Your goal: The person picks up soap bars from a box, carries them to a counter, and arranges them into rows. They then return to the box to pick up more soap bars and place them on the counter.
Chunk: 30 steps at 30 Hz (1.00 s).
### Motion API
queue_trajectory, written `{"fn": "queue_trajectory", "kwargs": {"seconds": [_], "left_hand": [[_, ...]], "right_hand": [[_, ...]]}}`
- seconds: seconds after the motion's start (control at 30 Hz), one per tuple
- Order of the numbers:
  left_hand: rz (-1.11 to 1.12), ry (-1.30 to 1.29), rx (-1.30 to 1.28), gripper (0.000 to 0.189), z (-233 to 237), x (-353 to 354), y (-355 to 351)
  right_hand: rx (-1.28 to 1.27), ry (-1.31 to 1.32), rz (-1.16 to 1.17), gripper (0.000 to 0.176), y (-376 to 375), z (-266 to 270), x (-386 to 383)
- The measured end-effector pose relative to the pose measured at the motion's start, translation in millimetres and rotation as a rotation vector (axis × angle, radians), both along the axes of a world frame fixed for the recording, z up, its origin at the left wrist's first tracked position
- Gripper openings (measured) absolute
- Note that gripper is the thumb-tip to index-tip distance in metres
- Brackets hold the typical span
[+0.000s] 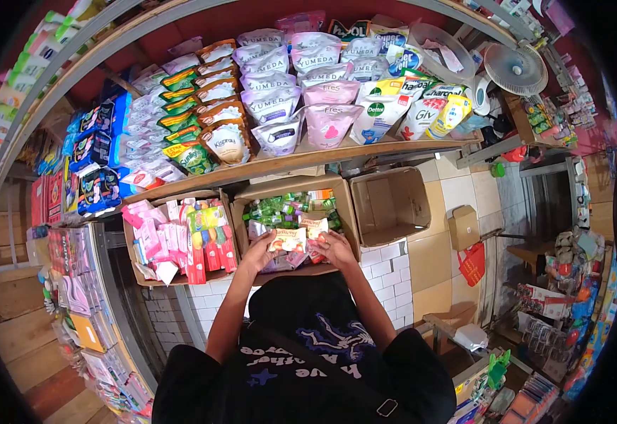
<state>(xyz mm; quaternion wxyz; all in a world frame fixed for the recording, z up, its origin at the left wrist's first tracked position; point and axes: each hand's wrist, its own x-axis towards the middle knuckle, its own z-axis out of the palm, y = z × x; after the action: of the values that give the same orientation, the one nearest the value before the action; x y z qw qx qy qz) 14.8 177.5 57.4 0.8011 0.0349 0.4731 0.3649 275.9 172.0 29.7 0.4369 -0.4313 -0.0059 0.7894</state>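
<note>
My left hand [258, 253] grips a small cream wrapped soap bar [288, 241] with orange and red fruit print by its left end. My right hand [334, 249] is closed on a second, similar cream-and-red wrapped bar [313, 228], just up and right of the first. Both hands are over an open cardboard box [352, 212], whose far part holds several green bottles [280, 206]. More wrapped packets lie low in the box, partly hidden by my hands and the bars.
At left stands a box of pink and red packs [154, 240]; at right, another cardboard box [390, 205]. Above them runs a wooden shelf edge [308, 164] with rows of refill pouches [271, 106]. A fan [515, 68] and a red bag [472, 263] are further right.
</note>
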Motion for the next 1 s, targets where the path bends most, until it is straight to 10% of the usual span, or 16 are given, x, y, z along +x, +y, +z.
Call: {"fn": "queue_trajectory", "kwargs": {"seconds": [0.3,1.0], "left_hand": [[0.0,-0.112,0.104,0.028,45.2,-0.7,-12.6],[0.173,-0.038,0.249,0.032,108.0,-1.3,-79.1]], "right_hand": [[0.114,0.211,0.113,0.021,-13.5,62.1,-11.9],[0.238,-0.248,0.074,0.028,-31.4,128.7,-40.3]]}}
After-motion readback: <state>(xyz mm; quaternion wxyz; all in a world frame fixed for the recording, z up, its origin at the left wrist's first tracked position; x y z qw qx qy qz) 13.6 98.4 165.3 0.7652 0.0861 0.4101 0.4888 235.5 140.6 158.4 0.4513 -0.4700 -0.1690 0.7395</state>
